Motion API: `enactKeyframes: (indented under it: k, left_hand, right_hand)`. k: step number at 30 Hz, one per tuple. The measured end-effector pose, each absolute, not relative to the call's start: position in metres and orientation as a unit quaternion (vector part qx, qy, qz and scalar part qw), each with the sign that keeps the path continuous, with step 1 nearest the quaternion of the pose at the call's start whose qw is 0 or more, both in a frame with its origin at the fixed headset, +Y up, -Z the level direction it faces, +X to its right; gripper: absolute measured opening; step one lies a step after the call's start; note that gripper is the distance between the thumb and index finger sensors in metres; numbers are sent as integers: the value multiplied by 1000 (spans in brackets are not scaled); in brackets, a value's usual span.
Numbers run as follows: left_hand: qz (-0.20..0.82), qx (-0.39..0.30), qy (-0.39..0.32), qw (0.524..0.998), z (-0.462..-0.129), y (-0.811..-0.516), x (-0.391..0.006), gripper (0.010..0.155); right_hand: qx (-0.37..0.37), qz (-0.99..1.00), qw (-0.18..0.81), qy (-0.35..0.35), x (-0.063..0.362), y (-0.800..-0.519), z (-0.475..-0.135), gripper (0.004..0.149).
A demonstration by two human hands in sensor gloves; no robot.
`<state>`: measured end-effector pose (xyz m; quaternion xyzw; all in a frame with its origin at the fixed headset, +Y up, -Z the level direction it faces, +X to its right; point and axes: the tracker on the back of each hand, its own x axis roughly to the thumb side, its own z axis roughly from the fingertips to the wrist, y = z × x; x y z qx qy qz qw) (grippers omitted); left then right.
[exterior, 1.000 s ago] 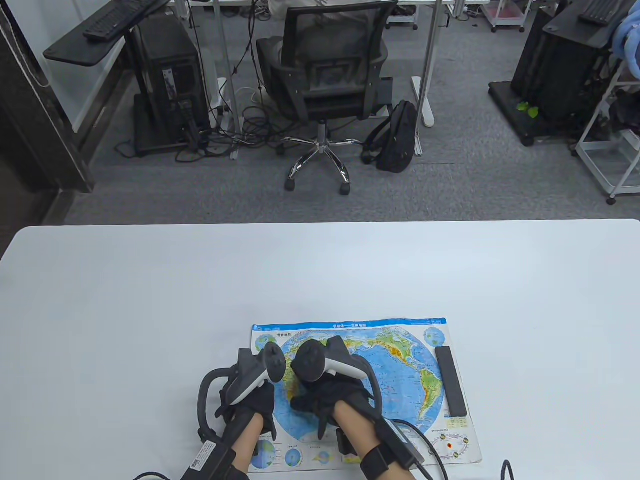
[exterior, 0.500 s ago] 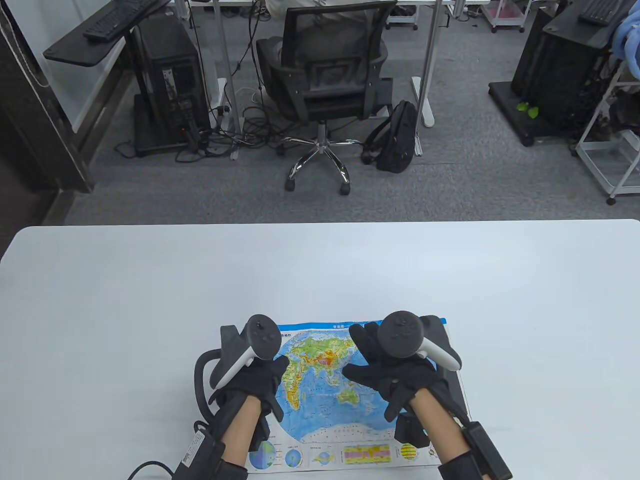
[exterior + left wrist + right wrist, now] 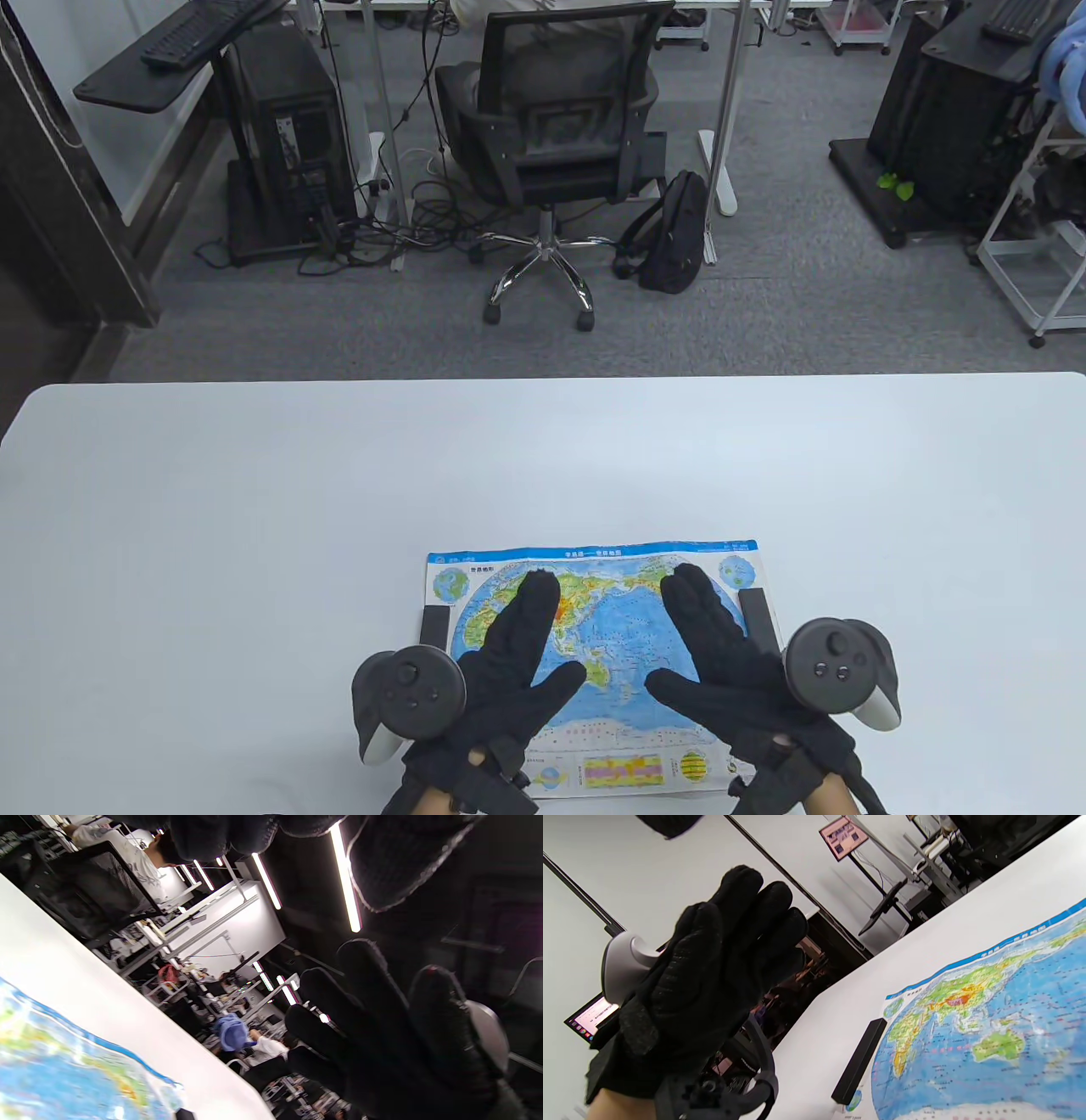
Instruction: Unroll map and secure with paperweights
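Note:
The world map (image 3: pixel 615 632) lies unrolled and flat on the white table (image 3: pixel 254 526) near the front edge. A black bar paperweight (image 3: pixel 434 624) lies on its left edge and another black bar paperweight (image 3: pixel 758 611) on its right edge. My left hand (image 3: pixel 513 654) and right hand (image 3: pixel 721 662) are open, palms up, fingers spread, over the lower middle of the map, holding nothing. The right wrist view shows the left hand (image 3: pixel 712 984) raised in the air, the left paperweight (image 3: pixel 859 1060) and the map (image 3: pixel 988 1027). The left wrist view shows the right hand (image 3: pixel 403 1035).
Beyond the table's far edge stand an office chair (image 3: pixel 551 127), a black backpack (image 3: pixel 674 233) and a computer tower (image 3: pixel 293 144) on the grey carpet. The table carries only the map and the two bars.
My hands moved apart from the map's left part, then drew back and turned palms up. The left paperweight now shows on the map's left edge, uncovered.

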<state>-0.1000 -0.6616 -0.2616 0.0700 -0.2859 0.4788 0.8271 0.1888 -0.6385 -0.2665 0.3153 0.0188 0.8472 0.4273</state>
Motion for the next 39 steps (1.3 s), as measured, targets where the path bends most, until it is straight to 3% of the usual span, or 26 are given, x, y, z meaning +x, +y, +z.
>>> enactKeyframes:
  k: [4, 11, 20, 39]
  left_hand:
    - [460, 75, -303, 832, -260, -680, -94, 80]
    - [427, 86, -299, 849, -262, -697, -92, 84]
    - [421, 19, -285, 861, -271, -726, -86, 84]
    - [439, 1, -265, 858, -278, -738, -92, 85]
  right_hand:
    - [300, 840, 451, -8, 201, -661, -268, 77]
    - [287, 837, 464, 31, 205, -698, -270, 78]
    - [257, 857, 441, 75, 201, -727, -279, 83]
    - [248, 857, 444, 83, 201, -731, -281, 82]
